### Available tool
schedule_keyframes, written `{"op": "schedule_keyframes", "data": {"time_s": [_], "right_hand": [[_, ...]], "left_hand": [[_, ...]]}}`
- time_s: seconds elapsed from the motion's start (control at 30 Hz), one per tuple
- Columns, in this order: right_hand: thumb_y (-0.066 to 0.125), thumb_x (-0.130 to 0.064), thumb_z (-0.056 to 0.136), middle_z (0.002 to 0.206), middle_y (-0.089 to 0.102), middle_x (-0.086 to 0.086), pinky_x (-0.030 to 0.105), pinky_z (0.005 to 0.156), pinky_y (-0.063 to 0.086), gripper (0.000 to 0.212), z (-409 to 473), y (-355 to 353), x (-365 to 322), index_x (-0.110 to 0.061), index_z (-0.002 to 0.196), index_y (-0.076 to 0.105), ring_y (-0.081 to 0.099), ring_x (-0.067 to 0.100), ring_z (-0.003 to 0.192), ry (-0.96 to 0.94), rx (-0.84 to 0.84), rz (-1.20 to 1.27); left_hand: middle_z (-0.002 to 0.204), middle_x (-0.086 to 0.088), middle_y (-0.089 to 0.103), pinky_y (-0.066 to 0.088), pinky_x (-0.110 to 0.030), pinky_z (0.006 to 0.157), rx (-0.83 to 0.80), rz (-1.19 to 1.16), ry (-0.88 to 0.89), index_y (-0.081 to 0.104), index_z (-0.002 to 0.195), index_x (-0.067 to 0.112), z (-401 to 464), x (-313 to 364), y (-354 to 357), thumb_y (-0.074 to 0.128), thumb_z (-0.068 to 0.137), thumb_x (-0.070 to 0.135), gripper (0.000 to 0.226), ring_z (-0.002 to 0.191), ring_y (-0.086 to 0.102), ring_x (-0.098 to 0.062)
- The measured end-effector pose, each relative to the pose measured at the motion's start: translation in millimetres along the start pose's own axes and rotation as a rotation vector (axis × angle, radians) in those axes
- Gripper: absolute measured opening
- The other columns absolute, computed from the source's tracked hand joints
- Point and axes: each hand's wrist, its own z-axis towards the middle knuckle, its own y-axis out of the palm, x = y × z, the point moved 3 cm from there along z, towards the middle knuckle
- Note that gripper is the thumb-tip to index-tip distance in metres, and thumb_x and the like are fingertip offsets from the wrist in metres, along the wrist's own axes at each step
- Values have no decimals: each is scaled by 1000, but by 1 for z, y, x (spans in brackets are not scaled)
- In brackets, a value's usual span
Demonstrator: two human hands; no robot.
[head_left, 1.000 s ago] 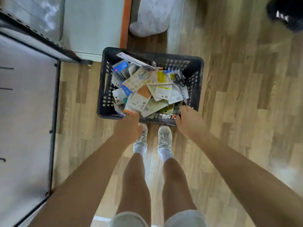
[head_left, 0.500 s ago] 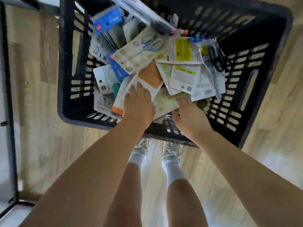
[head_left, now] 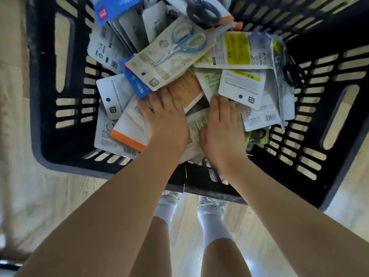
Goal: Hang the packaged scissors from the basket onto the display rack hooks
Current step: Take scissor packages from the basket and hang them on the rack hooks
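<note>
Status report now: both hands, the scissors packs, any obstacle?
Left hand and right hand flat on the scissors packs, fingers straight, nothing gripped. Packs all loose in the basket. Pile tangled and overlapping; no rack in view.

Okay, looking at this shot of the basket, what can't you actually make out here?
All from the head view:
- Fingertips of the left hand and right hand: tucked under packages, so any grip is hidden.
- Basket far wall: cut off by the top edge.
- Black-handled scissors package: partly cropped at the top.
- Lower packages: buried under the pile.
- Small print on the yellow-label package: too small.
- Display rack: not in view.
</note>
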Motion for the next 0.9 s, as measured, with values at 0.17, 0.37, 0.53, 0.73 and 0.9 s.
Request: {"op": "schedule_keyframes", "data": {"time_s": [0.17, 0.37, 0.53, 0.73, 0.9], "right_hand": [[47, -22, 93, 146, 30, 23, 52, 102, 34, 68, 37, -2, 4, 1, 147, 12, 39, 41, 128, 144, -156, -141], [53, -17, 94, 139, 37, 18, 46, 89, 44, 64, 58, -8, 6, -4, 144, 17, 39, 36, 128, 162, -154, -179], [48, 0, 90, 115, 54, 16, 37, 65, 39, 41, 47, -32, 18, -4, 128, 35, 56, 36, 100, 107, -174, -88], [50, -14, 94, 67, 42, -5, 27, 48, 27, 9, 19, -66, 42, -14, 87, 44, 46, 20, 67, 367, -226, 320], [59, -14, 92, 70, 55, 0, 29, 62, 44, 14, -11, -93, 50, -12, 78, 56, 53, 21, 76, 507, -264, 751]], "left_hand": [[148, -26, 13, 14, -62, 110, 36, 49, 26, -4, 143, -2, 9, -7, -2, 44, 94, 18, 72, 136, 17, -46], [147, -26, 18, 17, -63, 109, 36, 57, 55, 3, 144, -1, 10, -9, -7, 49, 92, 14, 71, 135, 20, -47], [143, -26, 31, 31, -53, 107, 30, 104, 65, 18, 140, -1, -1, -13, -19, 45, 93, 18, 57, 130, 34, -46], [126, -18, 50, 45, -42, 86, -42, 54, 20, 34, 130, 5, -30, -21, -38, 56, 88, 13, 48, 114, 52, -36], [105, -15, 61, 36, -37, 64, 23, -243, 5, 45, 119, 9, -61, -47, -43, 44, 96, 10, 23, 95, 60, -34]]}}
